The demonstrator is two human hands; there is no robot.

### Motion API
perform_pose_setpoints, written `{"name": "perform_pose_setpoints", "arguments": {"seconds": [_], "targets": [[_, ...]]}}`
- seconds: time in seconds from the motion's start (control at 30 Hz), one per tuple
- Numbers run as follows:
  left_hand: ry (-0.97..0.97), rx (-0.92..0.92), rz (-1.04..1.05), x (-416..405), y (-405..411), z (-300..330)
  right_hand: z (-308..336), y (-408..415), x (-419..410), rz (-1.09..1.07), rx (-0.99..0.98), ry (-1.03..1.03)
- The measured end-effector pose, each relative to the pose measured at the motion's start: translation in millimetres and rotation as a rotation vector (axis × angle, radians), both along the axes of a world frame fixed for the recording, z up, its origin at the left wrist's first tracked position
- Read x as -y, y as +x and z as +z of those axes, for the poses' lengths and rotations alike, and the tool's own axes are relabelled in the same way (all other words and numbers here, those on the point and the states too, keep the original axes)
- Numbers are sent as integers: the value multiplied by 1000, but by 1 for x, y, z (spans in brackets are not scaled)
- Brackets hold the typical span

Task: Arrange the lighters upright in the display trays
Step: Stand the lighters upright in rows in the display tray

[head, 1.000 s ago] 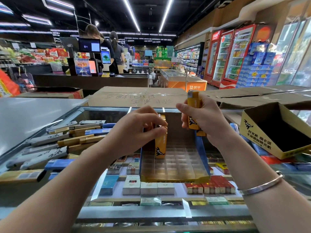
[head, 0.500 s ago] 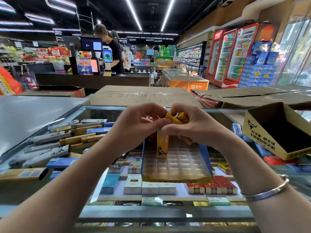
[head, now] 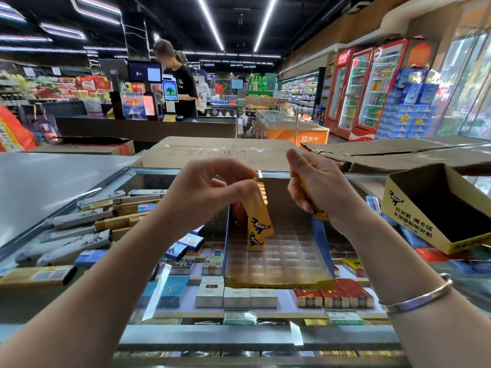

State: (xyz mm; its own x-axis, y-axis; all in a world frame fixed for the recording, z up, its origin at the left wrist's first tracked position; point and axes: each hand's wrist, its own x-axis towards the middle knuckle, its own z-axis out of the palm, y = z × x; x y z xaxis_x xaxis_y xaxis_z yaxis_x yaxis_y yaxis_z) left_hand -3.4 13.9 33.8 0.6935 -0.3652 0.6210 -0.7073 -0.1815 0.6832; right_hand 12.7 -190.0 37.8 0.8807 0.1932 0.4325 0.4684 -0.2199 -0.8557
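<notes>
A clear plastic display tray (head: 279, 261) with many small cells sits in a blue and yellow box on the glass counter. Orange lighters stand upright at its back left corner. My left hand (head: 210, 192) pinches the top of a tilted orange lighter (head: 259, 213) with a black animal print, its foot just above the tray's back left cells. My right hand (head: 316, 187) is closed around several more orange lighters (head: 318, 212), held above the tray's back right edge; they are mostly hidden by my palm.
An open yellow carton (head: 435, 208) stands at the right. Long cigarette cartons (head: 79, 229) lie piled at the left on the glass counter (head: 265, 337), with cigarette packs under the glass. Flat cardboard boxes (head: 212, 152) lie behind. A person (head: 180, 83) stands at the checkout far back.
My hands met over the tray, then parted. The left hand came away with one lighter and lowered it tilted toward the tray; the right hand drew back right with the others.
</notes>
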Motion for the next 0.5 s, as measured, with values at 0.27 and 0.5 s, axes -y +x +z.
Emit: {"name": "perform_pose_setpoints", "arguments": {"seconds": [0.27,0.5], "targets": [[412,182,90,0,-1,-1,-1,-1,-2,-4,0,-37],[435,303,173,3,0,-4,-3,3,-3,-30,-8,-59]]}}
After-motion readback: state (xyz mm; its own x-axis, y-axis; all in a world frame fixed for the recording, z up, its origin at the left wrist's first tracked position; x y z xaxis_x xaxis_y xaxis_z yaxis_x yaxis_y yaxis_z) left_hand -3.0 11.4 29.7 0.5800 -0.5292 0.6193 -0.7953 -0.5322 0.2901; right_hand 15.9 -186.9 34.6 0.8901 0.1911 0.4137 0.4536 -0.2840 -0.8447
